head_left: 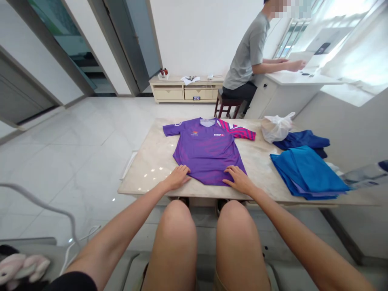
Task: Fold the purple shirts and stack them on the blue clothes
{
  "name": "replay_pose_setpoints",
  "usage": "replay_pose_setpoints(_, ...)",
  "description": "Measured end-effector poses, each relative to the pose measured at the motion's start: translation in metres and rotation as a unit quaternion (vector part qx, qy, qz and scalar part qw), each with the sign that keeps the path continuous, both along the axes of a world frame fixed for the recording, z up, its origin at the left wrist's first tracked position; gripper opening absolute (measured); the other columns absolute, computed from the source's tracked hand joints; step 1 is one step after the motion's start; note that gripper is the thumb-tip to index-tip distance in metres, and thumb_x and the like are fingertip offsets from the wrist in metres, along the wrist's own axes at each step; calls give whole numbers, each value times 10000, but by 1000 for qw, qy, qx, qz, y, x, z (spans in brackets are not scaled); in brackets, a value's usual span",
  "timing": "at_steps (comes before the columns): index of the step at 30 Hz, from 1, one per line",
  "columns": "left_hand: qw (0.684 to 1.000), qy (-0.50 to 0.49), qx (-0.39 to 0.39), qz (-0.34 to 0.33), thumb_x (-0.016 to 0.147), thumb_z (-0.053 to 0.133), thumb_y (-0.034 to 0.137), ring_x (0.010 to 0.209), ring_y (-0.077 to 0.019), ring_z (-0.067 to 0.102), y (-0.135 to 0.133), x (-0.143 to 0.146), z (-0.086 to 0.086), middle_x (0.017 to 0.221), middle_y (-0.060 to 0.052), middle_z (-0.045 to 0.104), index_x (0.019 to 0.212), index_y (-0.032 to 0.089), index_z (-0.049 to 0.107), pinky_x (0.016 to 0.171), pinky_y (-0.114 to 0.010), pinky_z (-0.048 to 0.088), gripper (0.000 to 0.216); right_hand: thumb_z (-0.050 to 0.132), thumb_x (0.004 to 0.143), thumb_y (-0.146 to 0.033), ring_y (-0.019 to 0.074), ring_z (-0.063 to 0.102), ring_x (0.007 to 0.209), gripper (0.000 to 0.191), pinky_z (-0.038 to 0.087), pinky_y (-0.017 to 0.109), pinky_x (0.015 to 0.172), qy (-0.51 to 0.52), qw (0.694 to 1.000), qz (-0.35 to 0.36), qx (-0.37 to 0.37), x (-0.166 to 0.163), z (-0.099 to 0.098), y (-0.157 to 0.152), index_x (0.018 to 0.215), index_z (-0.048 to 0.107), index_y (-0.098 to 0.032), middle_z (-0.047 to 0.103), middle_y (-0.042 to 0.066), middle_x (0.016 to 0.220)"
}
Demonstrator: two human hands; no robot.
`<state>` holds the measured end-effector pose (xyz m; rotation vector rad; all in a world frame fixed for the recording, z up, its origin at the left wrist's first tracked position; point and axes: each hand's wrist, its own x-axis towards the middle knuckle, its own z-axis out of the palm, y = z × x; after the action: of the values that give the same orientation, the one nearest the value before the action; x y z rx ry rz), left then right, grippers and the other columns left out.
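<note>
A purple short-sleeved jersey [206,155] lies spread flat on the table, its neckline facing away from me. One sleeve is plain purple; the other carries pink and dark stripes. My left hand [178,177] rests at the jersey's lower left corner, fingers slightly bent and the thumb apart from them. At the lower right part of the hem, my right hand [239,179] touches the fabric with its fingers spread. The hem between both hands runs close to the table's near edge.
The marble-topped table [148,161] also bears folded blue cloth [309,169], dark blue fabric [303,139] and a white plastic bag [277,127] on the right. Beyond it, a person [248,52] sits on a stool at a white desk [291,79]. A low cabinet [168,94] stands against the wall.
</note>
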<state>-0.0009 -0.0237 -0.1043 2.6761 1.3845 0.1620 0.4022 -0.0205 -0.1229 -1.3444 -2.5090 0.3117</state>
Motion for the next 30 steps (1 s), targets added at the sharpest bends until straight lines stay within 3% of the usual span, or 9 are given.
replay_pose_setpoints(5, 998, -15, -28, 46, 1081, 675, 406, 1236, -298, 622, -27, 15, -1, 1323, -116, 677, 1278, 204, 679, 1079, -441, 485, 282, 621, 1071, -449, 334, 640, 1161, 296, 526, 492, 1093, 19, 998, -51, 8, 13, -2, -38, 1106, 765, -193, 703, 175, 1241)
replay_pose_setpoints(9, 998, -11, -18, 67, 1070, 681, 512, 1276, -324, 600, -18, 53, 7, 1371, -138, 665, 1349, 189, 665, 1104, -454, 471, 427, 526, 1095, -355, 309, 678, 1076, 240, 518, 440, 1003, 60, 995, -77, -20, -3, -2, -23, 1003, 705, -224, 754, 138, 1117)
replay_pose_setpoints(14, 993, -44, 18, 112, 920, 837, 596, 1327, -365, 580, 5, 110, 18, 1456, -172, 624, 1524, 174, 566, 1105, -475, 475, 785, 383, 1127, -422, 262, 701, 847, 286, 504, 356, 824, 191, 970, -143, -57, -39, 6, 10, 1034, 596, -255, 745, 73, 922)
replay_pose_setpoints(17, 991, -35, 13, 128, 970, 777, 343, 1336, -344, 589, 26, 124, 24, 1422, -156, 653, 1395, 201, 661, 1077, -454, 484, 463, 351, 1128, -480, 251, 676, 805, 330, 492, 347, 804, 242, 959, -143, -38, -56, 18, 28, 1011, 570, -262, 719, 56, 880)
replay_pose_setpoints(19, 987, -24, -4, 156, 980, 686, 180, 1314, -316, 616, 38, 120, 28, 1354, -136, 693, 1286, 212, 706, 1053, -431, 496, 308, 348, 1131, -492, 241, 659, 784, 348, 484, 340, 794, 250, 956, -147, -31, -63, 28, 39, 988, 567, -263, 705, 45, 852)
replay_pose_setpoints(21, 978, -19, -9, 208, 983, 625, 116, 1286, -293, 646, 46, 107, 33, 1320, -126, 716, 1272, 210, 709, 1031, -408, 513, 315, 390, 1135, -502, 235, 663, 796, 352, 490, 335, 805, 246, 957, -149, -31, -65, 40, 46, 976, 585, -256, 715, 44, 854)
replay_pose_setpoints(24, 964, 10, -7, 265, 976, 596, 93, 1244, -276, 685, 49, 76, 45, 1320, -119, 733, 1315, 209, 705, 996, -384, 538, 374, 638, 1065, -479, 247, 717, 902, 265, 531, 337, 863, 205, 970, -122, -45, -61, 61, 50, 1105, 671, -220, 785, 68, 977)
replay_pose_setpoints(26, 961, 39, -11, 275, 952, 598, 72, 1227, -282, 700, 44, 54, 58, 1296, -116, 750, 1299, 207, 725, 986, -385, 547, 393, 755, 988, -313, 266, 749, 1036, 274, 550, 353, 962, 141, 986, -75, -49, -56, 79, 49, 1230, 716, -190, 819, 100, 1121)
replay_pose_setpoints(30, 958, 74, -7, 276, 949, 564, 34, 1287, -317, 678, 28, 24, 94, 1311, -141, 747, 1268, 192, 755, 1026, -409, 540, 405, 639, 894, -2, 293, 727, 1271, 451, 507, 379, 1151, -26, 999, -13, -44, -50, 119, 47, 1278, 804, -171, 805, 138, 1325)
